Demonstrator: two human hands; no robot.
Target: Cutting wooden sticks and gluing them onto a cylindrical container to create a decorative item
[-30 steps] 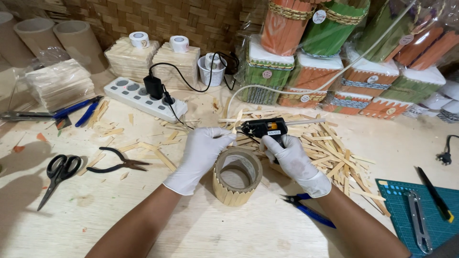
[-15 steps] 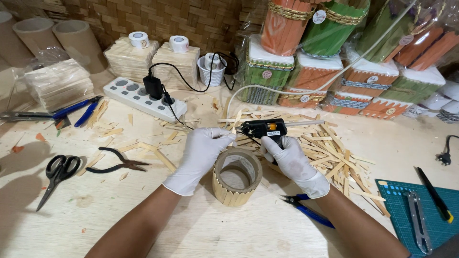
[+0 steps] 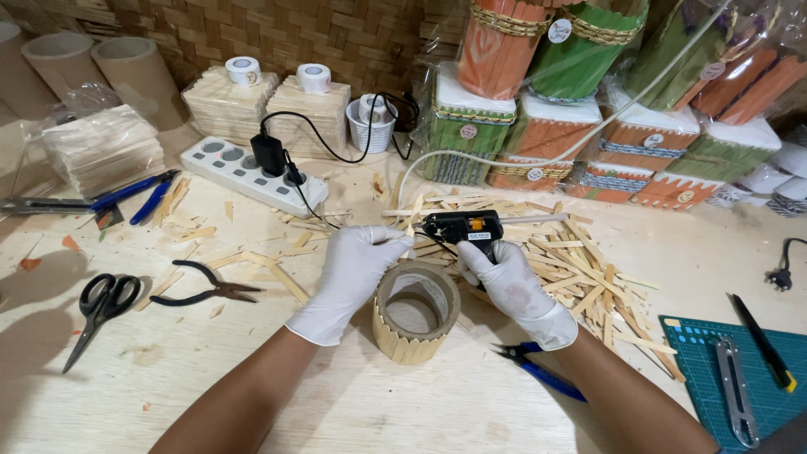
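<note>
Both my hands wear white gloves. My right hand [image 3: 514, 292] grips a black glue gun [image 3: 464, 227] with an orange label, its nozzle pointing left. My left hand [image 3: 349, 276] pinches a thin wooden stick right at the nozzle tip. Between and just below the hands stands a short cardboard ring [image 3: 415, 310], its outer wall clad with upright pointed wooden sticks. My left palm rests against the ring's left side. A heap of loose wooden sticks [image 3: 580, 269] lies behind and to the right of my right hand.
A white power strip [image 3: 242, 172] with a black plug sits at the back left. Black scissors [image 3: 99, 308] and black pliers [image 3: 205, 286] lie left. Blue-handled pliers [image 3: 542, 372], a green cutting mat [image 3: 740, 378] with a knife, stacked stick-clad boxes [image 3: 588, 101] and cardboard tubes [image 3: 92, 71] surround the work.
</note>
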